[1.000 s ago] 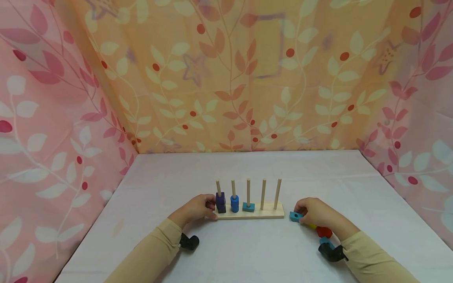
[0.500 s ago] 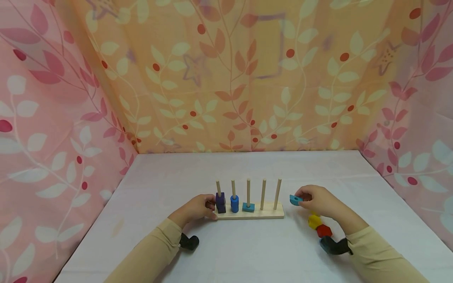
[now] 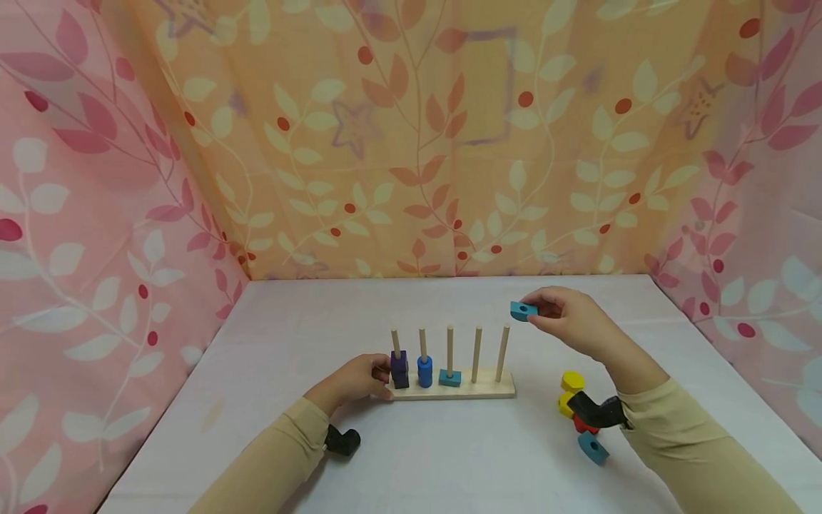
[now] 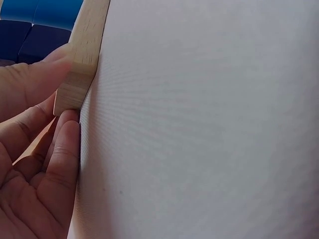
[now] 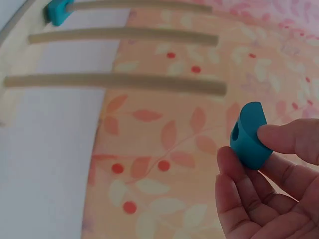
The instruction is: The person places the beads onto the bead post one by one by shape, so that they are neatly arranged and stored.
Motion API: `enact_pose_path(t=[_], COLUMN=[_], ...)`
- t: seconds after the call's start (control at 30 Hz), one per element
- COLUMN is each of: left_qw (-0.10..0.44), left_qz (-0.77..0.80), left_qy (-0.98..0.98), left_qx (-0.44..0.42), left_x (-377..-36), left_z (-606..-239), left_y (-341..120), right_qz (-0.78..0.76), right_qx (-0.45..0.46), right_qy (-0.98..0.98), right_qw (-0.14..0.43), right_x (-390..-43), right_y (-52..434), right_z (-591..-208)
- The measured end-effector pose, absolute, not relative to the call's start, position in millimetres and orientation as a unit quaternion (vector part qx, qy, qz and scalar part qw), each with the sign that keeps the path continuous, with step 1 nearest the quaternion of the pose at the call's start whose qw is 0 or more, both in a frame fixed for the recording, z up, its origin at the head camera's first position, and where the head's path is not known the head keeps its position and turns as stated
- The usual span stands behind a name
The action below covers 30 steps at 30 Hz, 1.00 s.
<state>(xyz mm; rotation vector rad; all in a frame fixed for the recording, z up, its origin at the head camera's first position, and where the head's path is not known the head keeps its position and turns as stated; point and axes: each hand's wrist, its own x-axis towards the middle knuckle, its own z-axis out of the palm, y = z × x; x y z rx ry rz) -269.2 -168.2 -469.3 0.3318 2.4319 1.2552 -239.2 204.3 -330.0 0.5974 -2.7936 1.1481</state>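
Note:
A wooden peg board with several upright pegs stands on the table. Its left end is gripped by my left hand, thumb and fingertips on the wood in the left wrist view. Purple blocks sit on the leftmost peg, blue blocks on the second, and a teal block lies at the base of the third. Between thumb and fingers, my right hand pinches a teal half-round block with a hole. It is in the air, just beyond the rightmost peg's top and apart from it.
Right of the board lie yellow blocks, a red block partly hidden by the wrist camera, and another teal block. Patterned cloth encloses the white table at the back and sides.
My right hand has lifted the teal block from beside the loose blocks, up and slightly left, toward the rightmost peg's top. My left hand stays on the peg board.

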Motion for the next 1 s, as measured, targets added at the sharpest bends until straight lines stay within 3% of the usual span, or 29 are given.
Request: enact_pose_path(t=[0.27, 0.57, 1.0], left_qw=[0.194, 0.196, 0.194], left_qz=[0.446, 0.455, 0.45], left_qy=[0.866, 0.861, 0.864], left_qx=[0.118, 0.113, 0.118], left_x=[-269.4, -268.5, -268.8], left_z=[-468.7, -468.7, -469.5], left_y=[-169.0, -168.1, -168.7], right_qz=[0.416, 0.448, 0.457], right_qx=[0.223, 0.244, 0.207], right_qy=[-0.88, -0.86, -0.865], right_qw=[0.044, 0.017, 0.017], right_x=[-242.3, -241.0, -236.2], right_y=[164.5, 125.8, 106.8], right_z=[-324.5, -328.0, -340.8])
